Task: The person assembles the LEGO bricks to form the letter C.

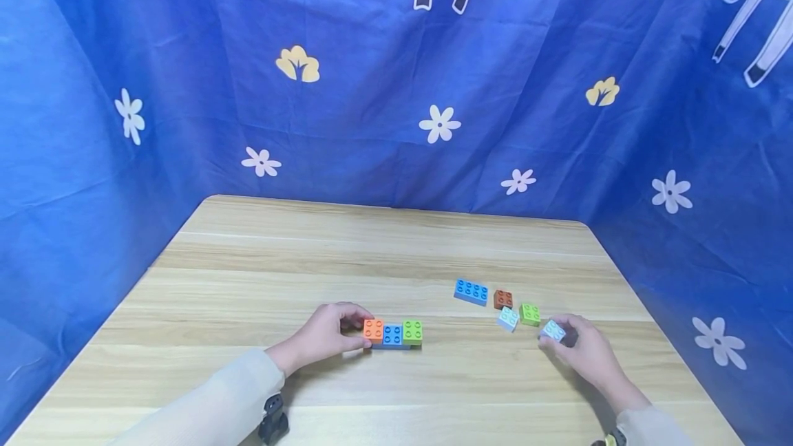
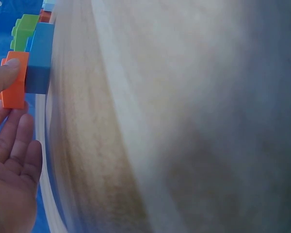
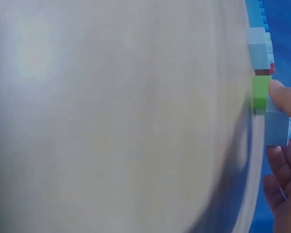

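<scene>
My left hand [image 1: 331,332] pinches an orange toy brick [image 1: 373,330] between thumb and fingers, at the left end of a small assembly. That orange brick sits on a long blue brick [image 2: 40,60], along with a small blue brick [image 1: 392,334] and a green brick [image 1: 412,331] at the right end. Over on the right, my right hand [image 1: 585,349] holds a light blue brick [image 1: 552,331], the thumb on one side and fingers on the other. In the right wrist view this light blue brick [image 3: 277,124] overlaps a loose green brick [image 3: 262,93].
Left of my right hand lie the loose green brick [image 1: 529,314], another light blue brick [image 1: 508,319], a brown brick [image 1: 503,299] and a long blue brick [image 1: 471,292]. The wooden table [image 1: 297,246] is walled in by blue printed cloth [image 1: 372,122].
</scene>
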Available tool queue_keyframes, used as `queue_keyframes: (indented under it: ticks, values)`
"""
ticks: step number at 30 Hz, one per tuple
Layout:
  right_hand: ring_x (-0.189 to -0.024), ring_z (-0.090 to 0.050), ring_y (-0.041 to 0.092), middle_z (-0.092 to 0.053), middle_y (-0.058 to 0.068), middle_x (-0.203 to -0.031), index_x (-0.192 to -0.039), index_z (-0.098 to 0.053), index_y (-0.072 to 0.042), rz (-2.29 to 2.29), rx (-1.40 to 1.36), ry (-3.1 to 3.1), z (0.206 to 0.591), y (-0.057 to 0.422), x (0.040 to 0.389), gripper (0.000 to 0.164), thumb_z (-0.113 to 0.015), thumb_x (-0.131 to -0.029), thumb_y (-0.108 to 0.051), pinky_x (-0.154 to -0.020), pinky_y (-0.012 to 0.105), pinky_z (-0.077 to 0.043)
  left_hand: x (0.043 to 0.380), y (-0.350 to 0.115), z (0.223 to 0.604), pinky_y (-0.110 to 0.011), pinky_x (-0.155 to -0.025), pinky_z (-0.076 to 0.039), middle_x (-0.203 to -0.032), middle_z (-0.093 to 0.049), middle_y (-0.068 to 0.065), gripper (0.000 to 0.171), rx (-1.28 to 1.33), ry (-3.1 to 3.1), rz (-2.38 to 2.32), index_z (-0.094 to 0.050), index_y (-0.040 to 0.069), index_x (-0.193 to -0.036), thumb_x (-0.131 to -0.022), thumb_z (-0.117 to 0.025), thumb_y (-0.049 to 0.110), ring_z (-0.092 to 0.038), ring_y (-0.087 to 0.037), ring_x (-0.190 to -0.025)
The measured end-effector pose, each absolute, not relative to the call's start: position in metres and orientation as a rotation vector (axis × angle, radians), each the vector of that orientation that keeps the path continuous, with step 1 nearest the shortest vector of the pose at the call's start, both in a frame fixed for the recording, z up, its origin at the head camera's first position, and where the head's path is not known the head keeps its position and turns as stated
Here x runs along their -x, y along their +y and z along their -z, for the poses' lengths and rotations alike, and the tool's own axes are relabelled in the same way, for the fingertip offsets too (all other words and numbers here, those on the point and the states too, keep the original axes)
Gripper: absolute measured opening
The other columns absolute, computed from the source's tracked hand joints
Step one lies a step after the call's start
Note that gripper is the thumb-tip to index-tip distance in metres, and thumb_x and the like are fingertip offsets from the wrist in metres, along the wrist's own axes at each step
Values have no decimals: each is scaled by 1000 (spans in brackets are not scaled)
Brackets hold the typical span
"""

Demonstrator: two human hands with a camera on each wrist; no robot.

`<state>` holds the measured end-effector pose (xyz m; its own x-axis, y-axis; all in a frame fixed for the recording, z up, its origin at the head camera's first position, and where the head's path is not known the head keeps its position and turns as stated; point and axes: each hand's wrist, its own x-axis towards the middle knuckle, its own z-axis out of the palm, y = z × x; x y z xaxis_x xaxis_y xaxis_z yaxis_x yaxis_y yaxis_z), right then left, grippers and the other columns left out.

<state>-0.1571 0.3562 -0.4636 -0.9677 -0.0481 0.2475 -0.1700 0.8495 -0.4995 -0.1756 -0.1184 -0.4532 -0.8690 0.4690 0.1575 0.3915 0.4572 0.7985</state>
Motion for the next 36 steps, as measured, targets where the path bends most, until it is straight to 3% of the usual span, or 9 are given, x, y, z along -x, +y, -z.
queue_keyframes:
  ticks: [6, 14, 27, 36]
  values:
    - [-80, -62, 19, -65, 5, -97, -111, -63, -3, -825, -188, -2782, 451, 344, 163, 50, -80, -77, -35, -69, 38, -53, 175, -119, 453, -30, -79, -52, -94, -65, 6, 33, -770, 2608, -1388, -68, 9, -104, -74, -82, 15, -61, -15, -86]
    - [-83, -60, 16, -65, 1, -96, -106, -66, -6, -823, -349, -2700, 445, 315, 173, 43, -84, -72, -24, -73, 37, -54, 175, -118, 452, -30, -79, -52, -95, -65, 6, 33, -760, 2603, -1382, -68, 9, -103, -74, -82, 16, -61, -15, -87]
    - [-91, -60, 18, -66, 1, -104, -109, -69, -13, -879, -574, -2691, 437, 252, 179, 46, -84, -71, -33, -73, 34, -52, 176, -118, 453, -30, -79, -53, -95, -65, 6, 33, -757, 2604, -1384, -68, 9, -103, -74, -82, 15, -61, -15, -87]
    - [-86, -56, 8, -61, -13, -98, -112, -67, -14, -898, -784, -2693, 432, 212, 180, 46, -81, -74, -34, -73, 29, -50, 175, -118, 451, -29, -79, -52, -95, -65, 5, 33, -742, 2597, -1390, -68, 9, -103, -74, -82, 15, -62, -16, -87]
